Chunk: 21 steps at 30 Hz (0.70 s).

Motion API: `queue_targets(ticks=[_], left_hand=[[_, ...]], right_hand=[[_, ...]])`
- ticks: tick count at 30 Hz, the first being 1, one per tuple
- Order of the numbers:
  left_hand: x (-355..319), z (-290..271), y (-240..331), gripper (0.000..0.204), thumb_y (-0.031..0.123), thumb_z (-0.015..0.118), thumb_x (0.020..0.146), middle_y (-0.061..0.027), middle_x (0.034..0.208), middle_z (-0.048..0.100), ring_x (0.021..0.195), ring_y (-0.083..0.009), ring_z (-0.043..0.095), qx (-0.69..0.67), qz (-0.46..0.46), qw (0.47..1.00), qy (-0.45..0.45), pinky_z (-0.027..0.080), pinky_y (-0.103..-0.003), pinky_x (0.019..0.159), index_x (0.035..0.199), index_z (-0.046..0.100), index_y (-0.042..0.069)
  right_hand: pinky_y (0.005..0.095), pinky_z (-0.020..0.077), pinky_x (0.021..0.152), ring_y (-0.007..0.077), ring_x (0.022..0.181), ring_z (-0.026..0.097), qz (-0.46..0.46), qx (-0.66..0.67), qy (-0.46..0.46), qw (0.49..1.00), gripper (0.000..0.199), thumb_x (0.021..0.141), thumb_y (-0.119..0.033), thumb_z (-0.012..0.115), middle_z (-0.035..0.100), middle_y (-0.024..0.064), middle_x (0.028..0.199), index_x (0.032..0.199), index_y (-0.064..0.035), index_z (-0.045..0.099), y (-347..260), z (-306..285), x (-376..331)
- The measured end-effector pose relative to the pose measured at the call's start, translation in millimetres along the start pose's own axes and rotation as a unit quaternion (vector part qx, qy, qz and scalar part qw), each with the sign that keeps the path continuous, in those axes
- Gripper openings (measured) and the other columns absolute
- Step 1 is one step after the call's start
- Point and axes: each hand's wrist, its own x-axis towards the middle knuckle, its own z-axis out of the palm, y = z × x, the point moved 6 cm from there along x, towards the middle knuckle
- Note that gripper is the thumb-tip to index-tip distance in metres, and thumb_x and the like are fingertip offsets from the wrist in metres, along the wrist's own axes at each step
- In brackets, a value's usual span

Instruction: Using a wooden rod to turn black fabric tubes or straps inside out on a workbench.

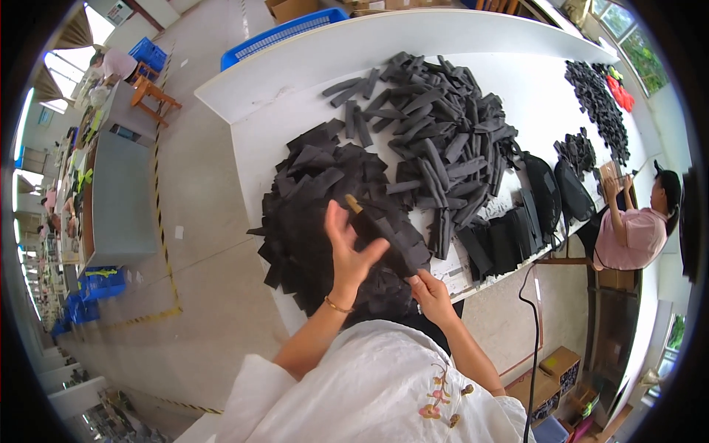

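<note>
A dark, flat strip (393, 242), seemingly fabric, is held slantwise over the pile in front of me. My right hand (434, 297) pinches its lower end near the table's front edge. At its upper end a slim tan or brass-coloured tip (353, 204) sticks out; what it belongs to is hidden. My left hand (348, 251) is beside the strip, thumb and fingers spread apart, slightly blurred. I cannot tell whether it touches the strip. Beneath both hands lies a big heap of flat black pieces (295, 214).
Behind, rolled dark grey tubes (443, 140) form a second heap on the white table (258, 148). Black stacked pieces (502, 244) and black bags (543, 188) stand at the right. A co-worker (628, 229) sits beyond them. A black cable (533, 332) hangs by the table's front edge.
</note>
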Motion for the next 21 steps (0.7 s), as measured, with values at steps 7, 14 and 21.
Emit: queue_targets(ticks=[7, 14, 21], left_hand=[[-37, -11, -81, 0.028, 0.026, 0.067, 0.089, -0.0087, 0.08, 0.063, 0.073, -0.0223, 0.061, -0.375, -0.372, 0.846, 0.076, 0.052, -0.037, 0.071, 0.102, 0.062, 0.002], [0, -34, -57, 0.027, 0.026, 0.064, 0.091, -0.0046, 0.065, 0.059, 0.049, -0.011, 0.05, -0.232, -0.315, 0.906, 0.161, 0.036, -0.022, 0.044, 0.095, 0.063, -0.001], [53, -75, -39, 0.03, 0.031, 0.062, 0.093, 0.0051, 0.049, 0.037, 0.035, -0.0041, 0.025, -0.214, -0.21, 0.937, 0.178, 0.017, -0.022, 0.036, 0.087, 0.06, 0.001]], right_hand=[[0.0311, 0.0392, 0.051, 0.0158, 0.055, 0.048, -0.108, -0.126, 0.027, 0.986, 0.023, 0.1, -0.018, 0.047, 0.05, 0.0103, 0.061, 0.086, -0.0007, 0.05, -4, 40, 11], [0.0468, 0.0436, 0.05, 0.0441, 0.064, 0.059, -0.086, -0.246, 0.036, 0.965, 0.013, 0.096, -0.017, 0.051, 0.058, 0.0244, 0.065, 0.095, -0.004, 0.053, 25, 39, -20], [0.0412, 0.0419, 0.049, 0.0314, 0.052, 0.055, 0.023, -0.171, -0.102, 0.98, 0.017, 0.093, -0.02, 0.056, 0.053, 0.0166, 0.058, 0.089, -0.0032, 0.055, 70, -14, -86]])
